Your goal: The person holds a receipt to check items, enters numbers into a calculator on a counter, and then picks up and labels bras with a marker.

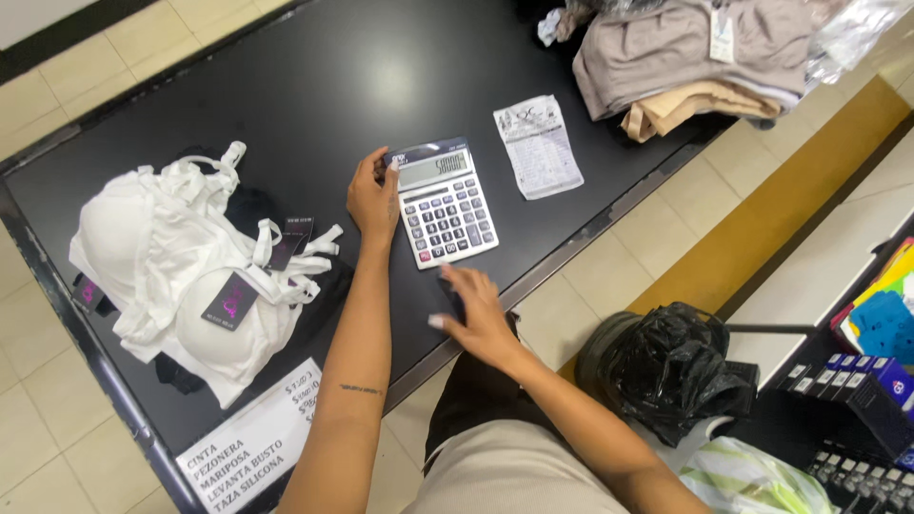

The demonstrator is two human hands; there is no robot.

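A grey desk calculator (446,202) lies on the black table (286,86) with digits on its display. My left hand (373,198) rests against the calculator's left edge, thumb on its top corner, holding it steady. My right hand (476,309) hovers just below the calculator near the table's front edge, fingers spread, over a small dark object that I cannot make out. A white paper receipt (538,146) lies to the right of the calculator.
White bras (181,266) with dark tags are piled at the left. A white printed sign (252,440) lies at the front corner. Folded beige and taupe garments (685,57) sit at the far right. A bin with a black bag (671,366) stands on the floor.
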